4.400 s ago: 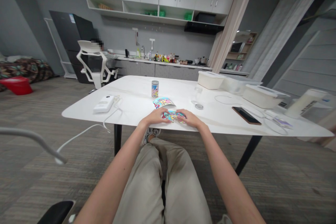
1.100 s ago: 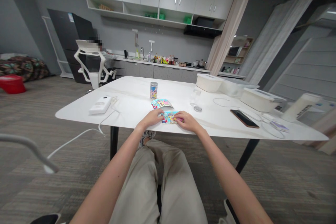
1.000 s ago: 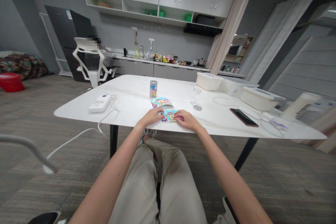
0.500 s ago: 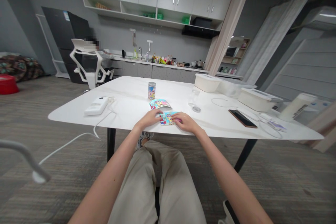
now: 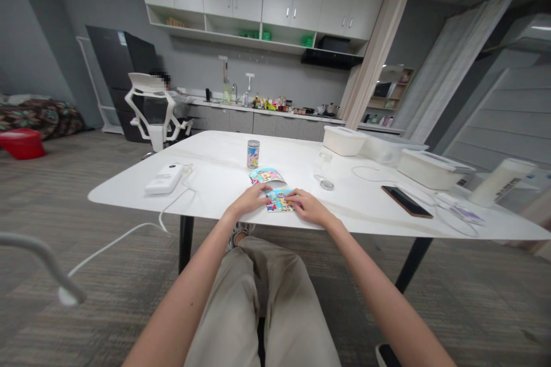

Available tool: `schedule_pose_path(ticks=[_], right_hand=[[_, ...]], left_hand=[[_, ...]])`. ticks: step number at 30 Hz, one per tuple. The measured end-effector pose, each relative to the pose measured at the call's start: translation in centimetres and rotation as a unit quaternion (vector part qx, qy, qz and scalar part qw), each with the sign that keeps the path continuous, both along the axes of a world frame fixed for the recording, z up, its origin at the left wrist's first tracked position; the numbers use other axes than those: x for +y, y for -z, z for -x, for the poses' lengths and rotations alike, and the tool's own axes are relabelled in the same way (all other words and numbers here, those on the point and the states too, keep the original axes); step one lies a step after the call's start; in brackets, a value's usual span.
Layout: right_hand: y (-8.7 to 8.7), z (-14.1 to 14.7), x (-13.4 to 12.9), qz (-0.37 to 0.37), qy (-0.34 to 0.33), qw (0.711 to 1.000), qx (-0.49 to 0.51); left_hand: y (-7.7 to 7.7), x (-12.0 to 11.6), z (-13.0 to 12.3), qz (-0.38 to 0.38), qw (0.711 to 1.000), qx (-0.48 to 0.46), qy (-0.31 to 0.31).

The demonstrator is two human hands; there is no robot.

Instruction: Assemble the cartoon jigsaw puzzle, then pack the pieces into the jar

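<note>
My left hand (image 5: 246, 200) and my right hand (image 5: 307, 208) rest on the white table top (image 5: 206, 195) near its front edge. Their fingertips hold opposite sides of a small cartoon-printed card (image 5: 279, 200), which lies flat between them. Just beyond it, and touching neither hand, lies a second colourful printed sheet (image 5: 267, 175). Farther back stands a small printed can (image 5: 253, 153) with a silver lid.
On the table are a white power bank (image 5: 164, 179) with a cable, a black phone (image 5: 407, 202), white lidded boxes (image 5: 430, 169), and a small clear dish (image 5: 326, 184). A person (image 5: 161, 81) sits beyond in a white chair (image 5: 148, 109). My knees are below the table.
The card looked bunched between my hands earlier and now lies flatter, with its print showing. My hands are slightly farther apart. The view has shifted a little.
</note>
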State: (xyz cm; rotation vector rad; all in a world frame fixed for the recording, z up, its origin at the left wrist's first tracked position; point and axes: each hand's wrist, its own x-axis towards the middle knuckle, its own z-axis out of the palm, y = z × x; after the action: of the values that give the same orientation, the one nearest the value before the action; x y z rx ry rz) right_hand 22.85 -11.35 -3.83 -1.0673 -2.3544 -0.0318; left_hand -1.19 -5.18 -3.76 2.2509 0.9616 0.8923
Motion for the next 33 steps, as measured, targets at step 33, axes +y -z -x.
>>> schedule_pose_path(ticks=[33], right_hand=[[-0.6,3.2,2.8,0.018,0.101,0.995,-0.009]], left_hand=[[0.6,0.7,0.2,0.040,0.994,-0.103,0.026]])
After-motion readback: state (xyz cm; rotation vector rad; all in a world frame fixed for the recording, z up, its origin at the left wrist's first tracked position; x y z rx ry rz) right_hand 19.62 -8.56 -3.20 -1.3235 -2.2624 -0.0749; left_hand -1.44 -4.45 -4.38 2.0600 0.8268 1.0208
